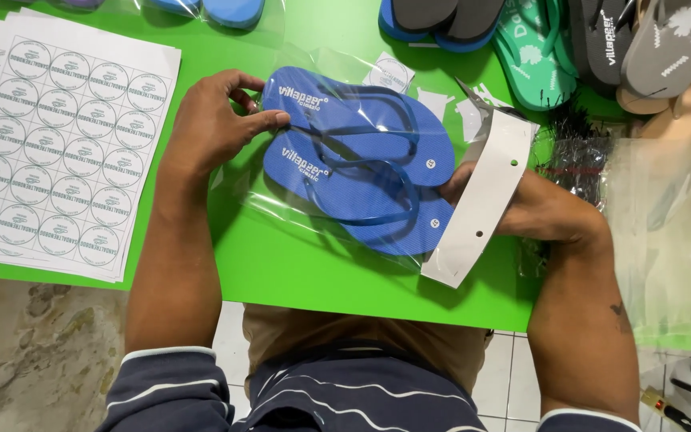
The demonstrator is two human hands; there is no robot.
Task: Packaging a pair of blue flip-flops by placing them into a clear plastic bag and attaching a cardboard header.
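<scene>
Head view. Green bench [297, 272], seen from above. At centre lies a pair of blue sandals [361, 164], one stacked partly on the other, inside a clear bag [281, 204]. Each sole carries white print near the heel and a small round white dot at the toe end. A white card header [481, 200], long and narrow with two punched holes, sits folded at the bag's right end, tilted.

Left hand [213, 124]: grip closed in a pinch on the bag's left edge, thumb and fingertips pressing at the heel of the upper sandal. Right hand [541, 212]: grip clamped on the header and bag mouth; its fingers are mostly hidden behind the card, so the exact hold is hard to make out.

Left of the bag, a stack of white sticker sheets [57, 144] lies flat, covered in rows of round labels with green-grey print; the sheets run off the left edge.

Top edge: more sandals, cut off by the frame. Dark grey on blue [441, 20], a green one [533, 60], grey and tan ones [665, 56] at the right corner, blue ones [217, 10] in plastic at upper left. Small white paper scraps [389, 74] lie just above the bag.

Right: a pile of clear bags [669, 232], hazy, contents unreadable. A dark bristly bundle [573, 148] shows beside it; kind unclear.

Below the bench: striped navy sleeves, tile floor.
</scene>
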